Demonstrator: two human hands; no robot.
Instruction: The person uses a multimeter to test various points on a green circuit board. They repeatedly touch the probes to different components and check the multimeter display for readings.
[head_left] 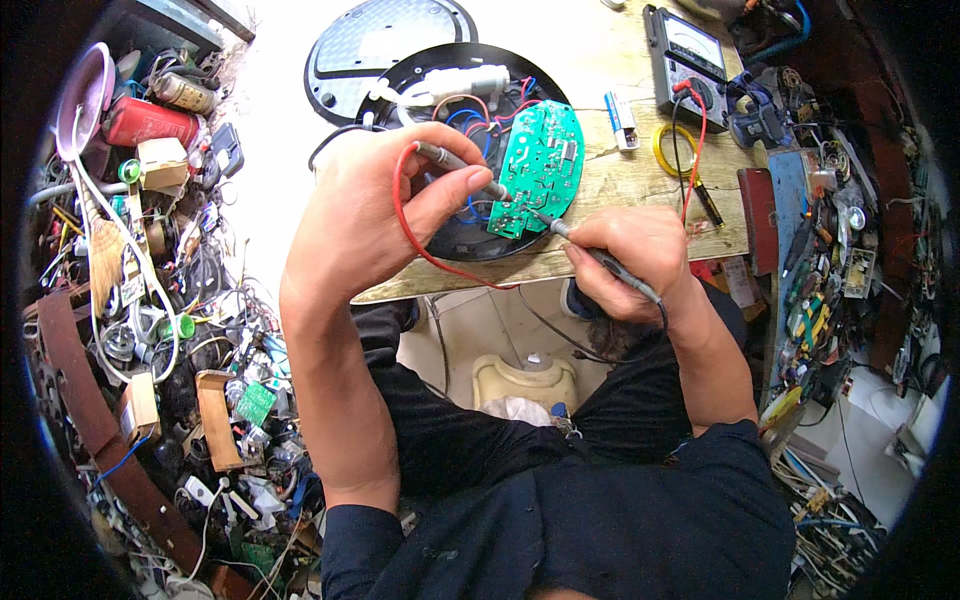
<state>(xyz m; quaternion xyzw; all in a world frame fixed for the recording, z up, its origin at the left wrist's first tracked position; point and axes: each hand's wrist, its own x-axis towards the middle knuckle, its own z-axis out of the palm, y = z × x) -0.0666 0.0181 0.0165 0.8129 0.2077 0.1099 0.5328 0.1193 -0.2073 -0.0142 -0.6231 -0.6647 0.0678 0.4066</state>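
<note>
"Your board (545,165) lies solder side up over the right of the round shell (470,245) on the counter (615,185). Why there?"

"Probably so you can reach its solder points while the wires (484,140) beside it stay slack in the shell."

"And your grips?"

"Your left hand (350,215) pinches the red-lead probe (438,154); your right hand (635,250) grasps the black-lead probe (612,266). You hold both slanted inward, likely for fine aim. The tips meet close together at the board's lower part; firm contact is too small to tell."

"Your meter (690,65)?"

"Farther right, its dial apparently set where you can glance at it. Your cover (375,40) sits behind the shell, seemingly out of your hands' way."
</note>
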